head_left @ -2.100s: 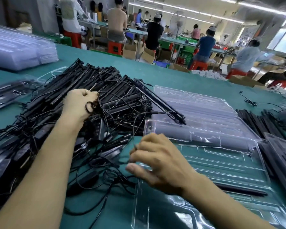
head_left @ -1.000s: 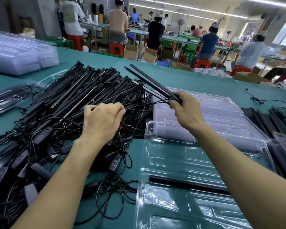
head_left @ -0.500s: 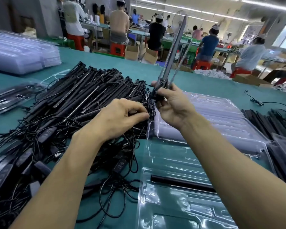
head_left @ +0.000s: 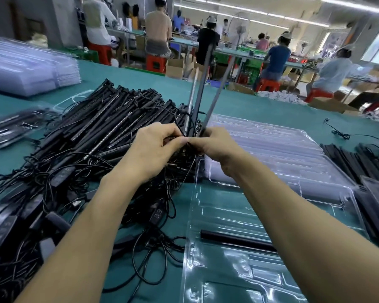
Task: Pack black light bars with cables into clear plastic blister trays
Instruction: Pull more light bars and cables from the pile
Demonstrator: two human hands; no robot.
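Green-covered surface (head_left: pixel 260 110) filling the foreground, with rows of seated workers at long benches across the top of the frame.

Early in the job, judging by the layout. Only one light bar (head_left: pixel 234 239) seated in a channel of the open blister tray (head_left: pixel 228 206) at lower right, with the remaining channels and moulded pockets bare. Big pile of light bars (head_left: pixel 101 132) at centre left not yet packed, with a tangle of cables (head_left: pixel 153 241) and inline controllers spilling toward the lower left. Stack of empty trays (head_left: pixel 282 149) just beyond the open one, at centre right. Another, blurred stack of clear trays (head_left: pixel 26 71) at upper left. Possibly filled trays at the far left edge, too smeared to confirm.

Next set up at frame centre: held bars (head_left: pixel 202 84), seemingly three, near upright and slightly fanned, streaked by motion blur. Lower ends wrapped by the curled fingers of the right hand (head_left: pixel 217 145). Touching it, the left hand (head_left: pixel 155 147), thumb and fingers pinched tight at the base of the same set; whether on a bar end or on its lead, cannot tell. Probably freeing wire from the heap ahead of laying the set into the tray.

Slim, rigid, matte black sticks, some with a pale strip along one face. Thin springy leads, likely to snag on the pile.
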